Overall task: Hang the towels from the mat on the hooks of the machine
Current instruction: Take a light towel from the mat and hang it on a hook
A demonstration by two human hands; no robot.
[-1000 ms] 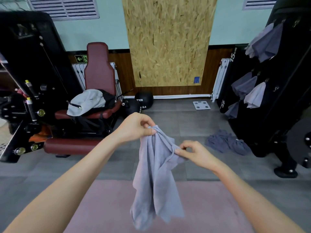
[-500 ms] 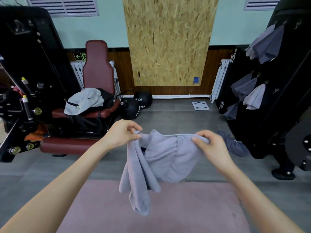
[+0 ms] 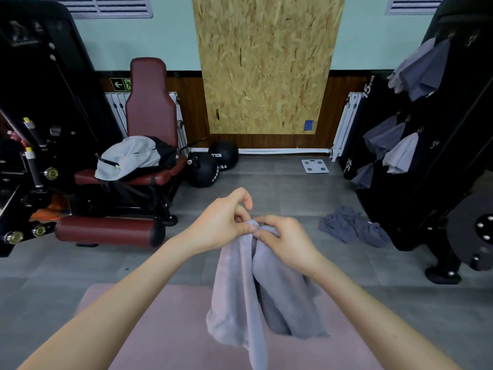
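Note:
A light grey towel (image 3: 240,295) hangs in front of me over the pink mat (image 3: 165,329). My left hand (image 3: 221,222) and my right hand (image 3: 285,241) meet at its top edge, and each pinches the cloth there. The towel falls in two folds below them. At the right stands the black machine (image 3: 458,145) with several grey towels on its hooks (image 3: 400,153). Two more dark grey towels (image 3: 349,227) lie crumpled on the floor at its foot.
A dark red padded exercise machine (image 3: 149,110) with a grey and black bag (image 3: 130,157) on its seat stands at the left. Two black medicine balls (image 3: 213,164) and a white scale (image 3: 314,166) lie near the far wall.
My hands held the towel's top edge spread wide apart; they have come together in the middle, so the towel now hangs doubled.

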